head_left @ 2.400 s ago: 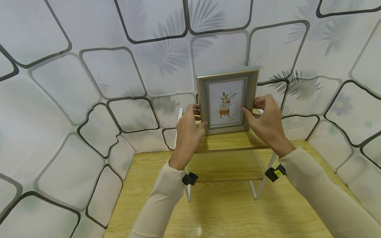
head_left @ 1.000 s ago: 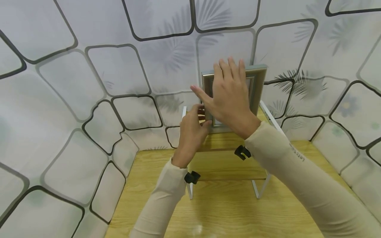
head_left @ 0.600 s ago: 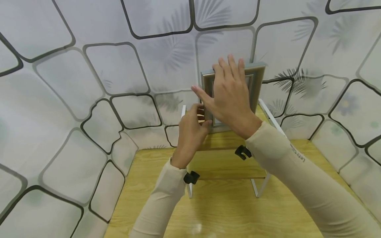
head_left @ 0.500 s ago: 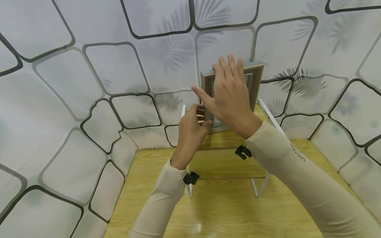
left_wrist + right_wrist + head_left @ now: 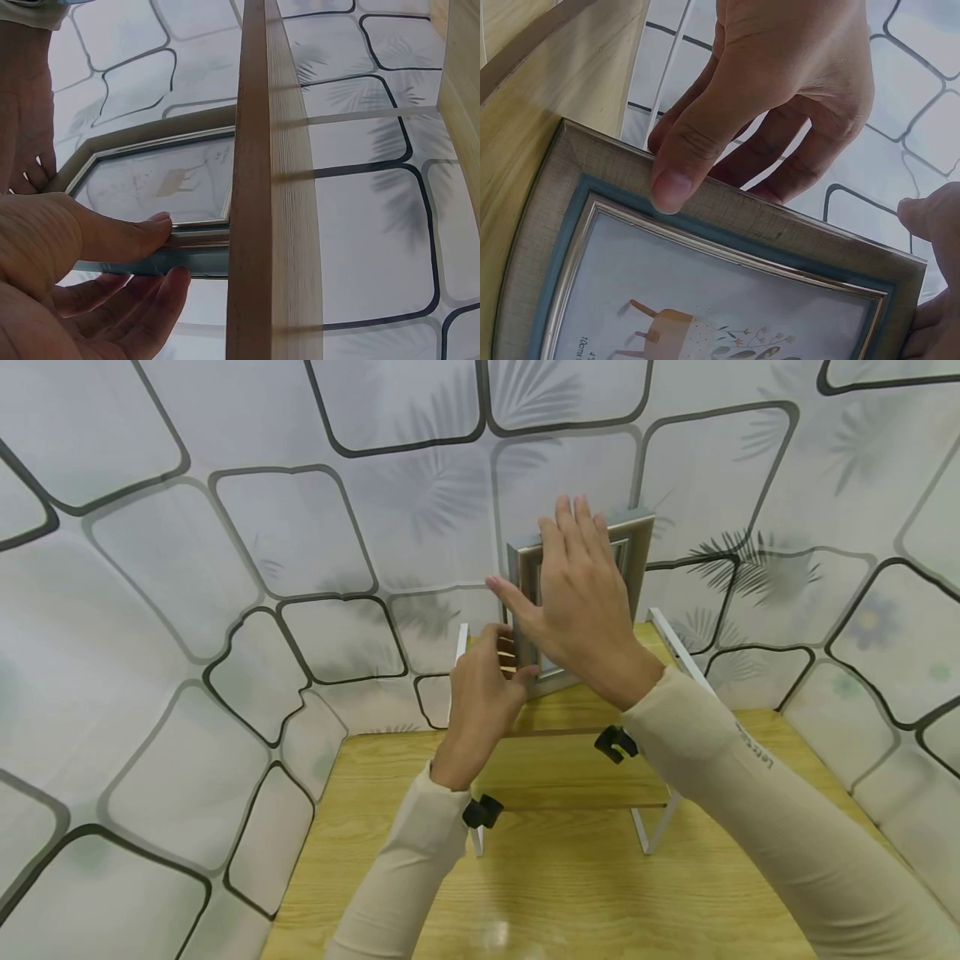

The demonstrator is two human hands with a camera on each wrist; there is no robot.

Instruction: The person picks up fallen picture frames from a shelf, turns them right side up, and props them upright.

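A silver-grey picture frame [image 5: 638,560] with a blue-grey inner border stands upright on the wooden shelf top [image 5: 555,714], turned at an angle. My left hand [image 5: 483,702] pinches its lower left edge, thumb on the front and fingers behind, as the left wrist view also shows. My right hand [image 5: 581,602] lies across the front of the frame, its straight fingers reaching the top edge and its thumb pointing out left. Most of the picture is hidden behind this hand in the head view; a plant in an orange pot [image 5: 667,334] shows in the right wrist view.
The small two-tier shelf has white metal legs [image 5: 682,652] and a lower board [image 5: 570,777]. It stands on a wood-grain table [image 5: 555,902]. Patterned cloth walls [image 5: 247,552] close in at the back and both sides.
My right hand has let go of the frame's right edge and moved up and left to its top. Lately the frame has turned, its right side swinging back; my left hand keeps its grip.
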